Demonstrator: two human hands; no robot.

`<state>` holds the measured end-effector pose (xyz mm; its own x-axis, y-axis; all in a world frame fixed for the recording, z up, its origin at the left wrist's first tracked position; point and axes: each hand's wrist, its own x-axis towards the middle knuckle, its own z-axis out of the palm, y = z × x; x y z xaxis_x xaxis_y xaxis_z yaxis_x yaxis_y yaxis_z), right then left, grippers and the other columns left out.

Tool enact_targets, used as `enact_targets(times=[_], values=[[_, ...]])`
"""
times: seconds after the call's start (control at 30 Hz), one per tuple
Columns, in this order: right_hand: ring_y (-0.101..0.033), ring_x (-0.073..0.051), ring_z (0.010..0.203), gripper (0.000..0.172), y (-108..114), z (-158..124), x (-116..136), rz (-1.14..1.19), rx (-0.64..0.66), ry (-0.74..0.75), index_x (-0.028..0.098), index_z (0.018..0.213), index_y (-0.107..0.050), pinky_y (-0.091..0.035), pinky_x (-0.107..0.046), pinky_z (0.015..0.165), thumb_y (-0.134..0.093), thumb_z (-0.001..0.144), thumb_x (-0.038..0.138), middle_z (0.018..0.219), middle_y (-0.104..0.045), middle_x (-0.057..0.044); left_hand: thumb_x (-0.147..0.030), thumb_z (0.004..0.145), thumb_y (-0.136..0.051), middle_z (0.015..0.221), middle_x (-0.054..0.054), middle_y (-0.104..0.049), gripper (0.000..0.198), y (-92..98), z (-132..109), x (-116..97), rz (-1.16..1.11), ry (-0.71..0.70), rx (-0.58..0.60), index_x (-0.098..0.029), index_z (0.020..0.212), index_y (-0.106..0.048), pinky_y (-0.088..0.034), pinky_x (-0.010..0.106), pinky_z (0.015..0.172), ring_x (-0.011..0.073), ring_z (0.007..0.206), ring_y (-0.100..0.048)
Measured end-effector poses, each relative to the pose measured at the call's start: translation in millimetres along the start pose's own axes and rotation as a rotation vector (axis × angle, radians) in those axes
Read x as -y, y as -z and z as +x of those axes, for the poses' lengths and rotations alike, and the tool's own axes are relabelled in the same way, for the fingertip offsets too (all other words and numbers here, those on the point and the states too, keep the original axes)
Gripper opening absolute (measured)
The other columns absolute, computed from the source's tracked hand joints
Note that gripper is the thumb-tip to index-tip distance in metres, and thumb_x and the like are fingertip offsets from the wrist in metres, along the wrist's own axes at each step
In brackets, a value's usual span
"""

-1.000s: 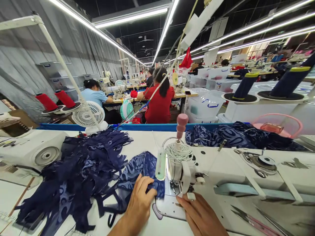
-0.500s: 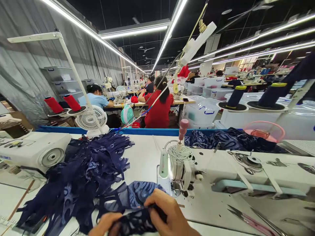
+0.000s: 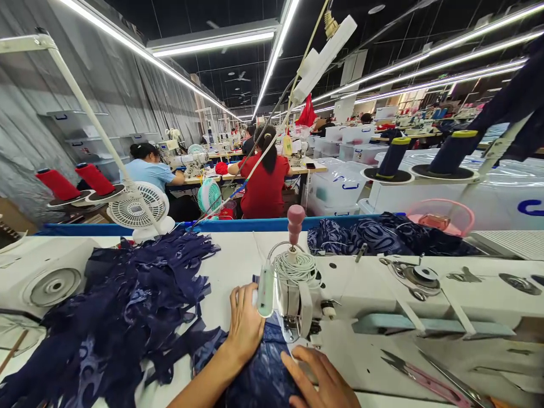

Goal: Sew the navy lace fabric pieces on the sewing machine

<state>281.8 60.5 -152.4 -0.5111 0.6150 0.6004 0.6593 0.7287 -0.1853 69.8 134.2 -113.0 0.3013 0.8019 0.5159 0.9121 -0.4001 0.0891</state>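
A navy patterned fabric piece point(image 3: 267, 362) lies on the sewing machine table, its far end under the head of the sewing machine point(image 3: 295, 300). My left hand point(image 3: 246, 320) rests on the fabric just left of the needle area, fingers stretched forward, partly behind the pale green machine lamp point(image 3: 266, 292). On the fabric's right side, in front of the needle area, my right hand point(image 3: 321, 377) lies with its fingers spread. The needle and presser foot are too small and shaded to make out. A large heap of navy fabric strips point(image 3: 131, 306) spreads left of my left arm.
Pink-handled thread snips point(image 3: 420, 377) and metal tweezers point(image 3: 454, 377) lie at the right. Navy thread cones point(image 3: 395, 157) stand behind the machine, near bundled patterned fabric point(image 3: 374, 238). A white fan point(image 3: 142, 209) is at the back left. Co-workers point(image 3: 263, 187) sit at machines ahead.
My hands, earlier together holding dark fabric near the front edge, are now apart. The left has gone forward beside the needle area; the fabric lies flat under both. The view has shifted right.
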Motion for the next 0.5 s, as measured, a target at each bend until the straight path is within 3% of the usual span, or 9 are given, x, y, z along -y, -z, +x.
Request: enact_targets(times=[0.07, 0.17, 0.2, 0.27, 0.33, 0.5], values=[[-0.062, -0.021, 0.099, 0.022, 0, 8, -2, -0.046, -0.089, 0.115, 0.022, 0.118, -0.063, -0.047, -0.03, 0.088, -0.049, 0.103, 0.029, 0.112, -0.065, -0.004, -0.006, 0.089, -0.045, 0.107, 0.013, -0.06, 0.023, 1.7, -5, 0, -0.032, -0.002, 0.015, -0.016, 0.104, -0.061, -0.051, 0.044, 0.084, 0.0273, 0.097, -0.056], [-0.061, -0.018, 0.085, 0.038, -4, 17, -2, -0.028, -0.147, 0.152, 0.021, 0.101, -0.065, -0.043, -0.032, 0.08, -0.033, 0.111, 0.039, 0.095, -0.068, 0.0, -0.014, 0.093, -0.046, 0.09, 0.007, -0.065, 0.017, 15.8, -21, -4, -0.099, -0.098, 0.106, -0.018, 0.099, -0.061, -0.054, 0.033, 0.07, 0.022, 0.08, -0.061], [-0.061, -0.017, 0.082, 0.043, -5, 18, -3, -0.03, -0.129, 0.155, 0.021, 0.099, -0.065, -0.042, -0.033, 0.079, -0.029, 0.112, 0.04, 0.093, -0.067, 0.0, -0.022, 0.094, -0.05, 0.095, 0.008, -0.068, 0.017, 19.2, -26, -6, -0.117, -0.158, 0.142, -0.016, 0.106, -0.061, -0.055, 0.035, 0.073, 0.0232, 0.084, -0.063], [-0.061, -0.017, 0.08, 0.049, -6, 16, -5, -0.036, -0.117, 0.159, 0.021, 0.095, -0.065, -0.041, -0.034, 0.079, -0.024, 0.113, 0.042, 0.088, -0.067, 0.001, -0.043, 0.093, -0.057, 0.118, 0.014, -0.066, 0.05, 21.7, -33, -9, -0.149, -0.25, 0.212, -0.012, 0.132, -0.051, -0.053, 0.043, 0.091, 0.029, 0.104, -0.063], [-0.061, -0.017, 0.079, 0.048, -6, 13, -8, -0.025, -0.122, 0.133, 0.022, 0.096, -0.066, -0.041, -0.036, 0.082, -0.025, 0.113, 0.041, 0.088, -0.068, 0.0, -0.059, 0.091, -0.058, 0.137, 0.019, -0.055, 0.076, 20.2, -34, -8, -0.192, -0.265, 0.291, -0.012, 0.146, -0.037, -0.046, 0.05, 0.103, 0.0332, 0.121, -0.055], [-0.062, -0.019, 0.08, 0.025, -1, 13, -14, -0.057, -0.103, 0.081, 0.022, 0.109, -0.066, -0.04, -0.04, 0.092, -0.042, 0.106, 0.029, 0.104, -0.07, -0.003, -0.073, 0.085, -0.055, 0.141, 0.021, -0.05, 0.085, 16.0, -14, 2, -0.263, -0.219, 0.446, -0.017, 0.147, -0.039, -0.044, 0.057, 0.103, 0.0376, 0.129, -0.049]])
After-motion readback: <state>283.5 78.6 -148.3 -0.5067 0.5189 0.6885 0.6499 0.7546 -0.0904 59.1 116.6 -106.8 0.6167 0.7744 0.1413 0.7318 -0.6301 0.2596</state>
